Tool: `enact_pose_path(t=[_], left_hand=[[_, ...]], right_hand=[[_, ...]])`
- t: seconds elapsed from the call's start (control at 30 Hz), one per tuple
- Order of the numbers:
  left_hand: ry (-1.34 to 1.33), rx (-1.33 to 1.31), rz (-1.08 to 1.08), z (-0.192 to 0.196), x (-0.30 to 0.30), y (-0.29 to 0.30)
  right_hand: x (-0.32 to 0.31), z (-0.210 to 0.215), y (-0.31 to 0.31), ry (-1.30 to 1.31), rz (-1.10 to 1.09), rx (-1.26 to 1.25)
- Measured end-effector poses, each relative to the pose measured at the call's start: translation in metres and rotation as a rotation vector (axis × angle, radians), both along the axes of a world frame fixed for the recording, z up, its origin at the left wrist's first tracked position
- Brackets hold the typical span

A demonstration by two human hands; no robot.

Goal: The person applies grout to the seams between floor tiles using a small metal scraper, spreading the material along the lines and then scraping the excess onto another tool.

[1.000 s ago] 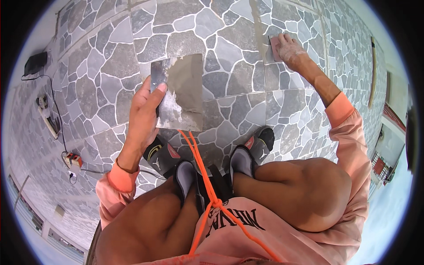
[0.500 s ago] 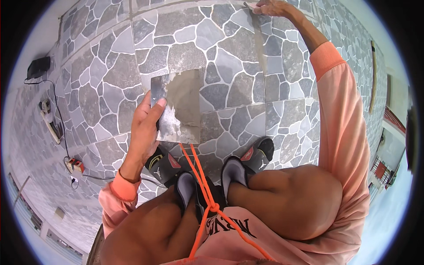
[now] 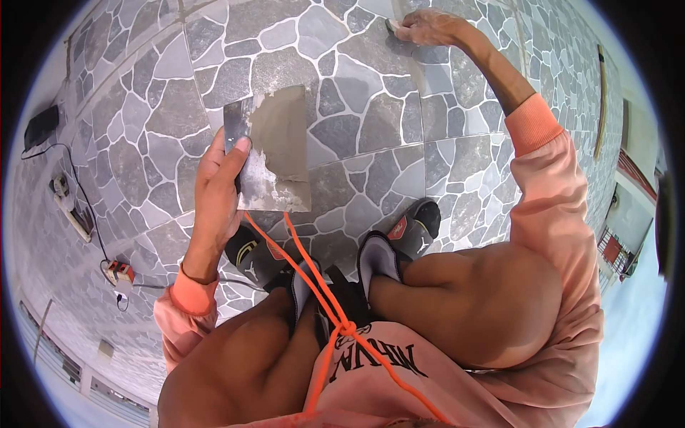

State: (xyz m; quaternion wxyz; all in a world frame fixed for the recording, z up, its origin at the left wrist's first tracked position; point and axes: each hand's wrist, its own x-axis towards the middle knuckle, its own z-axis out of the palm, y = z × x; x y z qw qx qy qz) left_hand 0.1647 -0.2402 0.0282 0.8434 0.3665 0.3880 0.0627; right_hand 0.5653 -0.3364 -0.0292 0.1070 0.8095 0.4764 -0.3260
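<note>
The left hand [image 3: 217,196] grips a flat metal plate [image 3: 271,150], with grey mortar [image 3: 280,135] smeared on it just beyond the fingertips. The right hand [image 3: 428,27] presses a small tool [image 3: 392,26] onto the stone-pattern tiles [image 3: 357,114], fingers closed around it.

Grey stone-pattern tiled floor [image 3: 371,135] with pale grout lines carries a black cable [image 3: 85,214], an orange-and-white plug block [image 3: 118,271] and a dark box [image 3: 41,127] at left.
</note>
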Motion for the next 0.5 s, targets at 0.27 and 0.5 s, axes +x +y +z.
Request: enact_pose_path(t=[0.27, 0.5], left_hand=[[-0.069, 0.005, -0.055, 0.001, 0.013, -0.004], [-0.035, 0.059, -0.056, 0.006, 0.002, -0.012]], right_hand=[[-0.088, 0.012, -0.109, 0.083, 0.057, -0.135], [-0.078, 0.067, -0.137, 0.388, -0.338, -0.372]])
